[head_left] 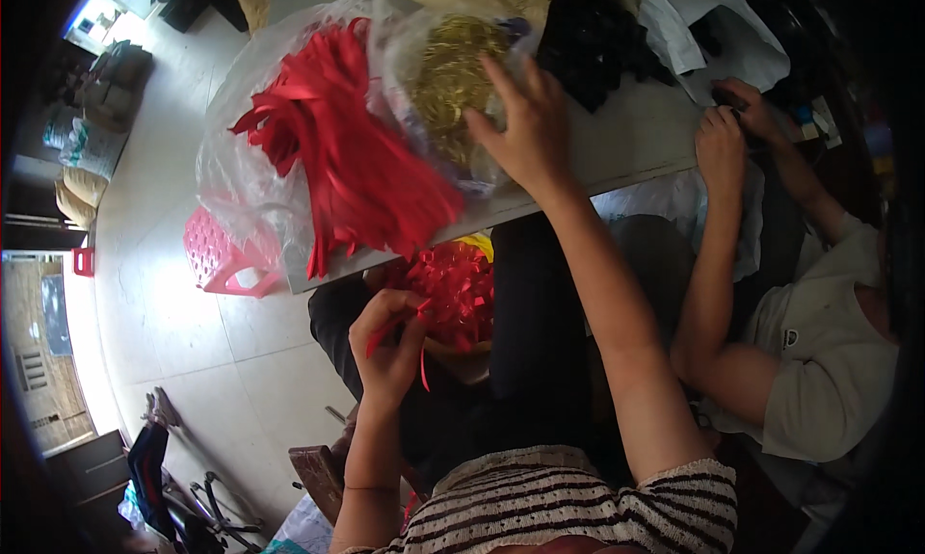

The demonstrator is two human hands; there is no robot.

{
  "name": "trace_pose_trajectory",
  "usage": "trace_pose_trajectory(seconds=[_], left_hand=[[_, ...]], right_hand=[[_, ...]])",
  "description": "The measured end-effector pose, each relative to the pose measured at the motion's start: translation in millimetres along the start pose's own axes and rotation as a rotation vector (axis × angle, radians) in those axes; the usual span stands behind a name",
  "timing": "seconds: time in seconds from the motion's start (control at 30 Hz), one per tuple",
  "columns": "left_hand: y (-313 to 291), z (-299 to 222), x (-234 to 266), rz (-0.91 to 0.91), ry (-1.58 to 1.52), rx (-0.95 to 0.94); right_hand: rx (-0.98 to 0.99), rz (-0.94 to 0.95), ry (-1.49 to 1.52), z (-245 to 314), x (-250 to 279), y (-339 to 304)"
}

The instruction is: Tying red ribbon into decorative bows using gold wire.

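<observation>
the long red ribbon strips (352,159) look like glossy satin-like plastic, lying in a thin, clear, crinkled plastic bag (231,169) that shines where light hits it. the gold metallic-looking pieces (453,82) glitter inside a second see-through plastic bag (405,43). the small red ribbon loop (385,334) and the heap of red ribbon bows (453,289) are equally glossy. the pink slotted plastic basket (217,255) looks smooth, the pale tabletop (626,140) matt.

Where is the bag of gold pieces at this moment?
In the head view, the bag of gold pieces lies on the table, right of the red ribbons, under the right hand.
</observation>
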State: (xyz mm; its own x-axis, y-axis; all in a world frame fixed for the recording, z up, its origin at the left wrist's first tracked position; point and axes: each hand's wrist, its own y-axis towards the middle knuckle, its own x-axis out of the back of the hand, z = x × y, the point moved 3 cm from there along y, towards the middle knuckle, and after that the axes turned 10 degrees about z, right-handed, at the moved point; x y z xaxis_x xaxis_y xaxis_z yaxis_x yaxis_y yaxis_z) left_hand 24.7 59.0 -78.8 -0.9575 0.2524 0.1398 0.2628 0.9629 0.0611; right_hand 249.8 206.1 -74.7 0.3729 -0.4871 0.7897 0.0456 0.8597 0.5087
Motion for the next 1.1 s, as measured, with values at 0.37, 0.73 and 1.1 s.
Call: trace_pose_trajectory(seconds=[0.37,0.73,1.1], left_hand=[[6.8,9.5,-8.0,0.012,0.017,0.032],[2.8,1.6,-3.4,0.035,0.165,-0.069],[-7.4,-2.3,6.2,0.105,0.179,-0.094]], right_hand=[[0.206,0.205,0.496,-53.1,15.4,22.5],[0.422,0.397,0.048,3.9,48.8,-9.5],[0.233,0.151,0.129,18.2,48.8,25.5]])
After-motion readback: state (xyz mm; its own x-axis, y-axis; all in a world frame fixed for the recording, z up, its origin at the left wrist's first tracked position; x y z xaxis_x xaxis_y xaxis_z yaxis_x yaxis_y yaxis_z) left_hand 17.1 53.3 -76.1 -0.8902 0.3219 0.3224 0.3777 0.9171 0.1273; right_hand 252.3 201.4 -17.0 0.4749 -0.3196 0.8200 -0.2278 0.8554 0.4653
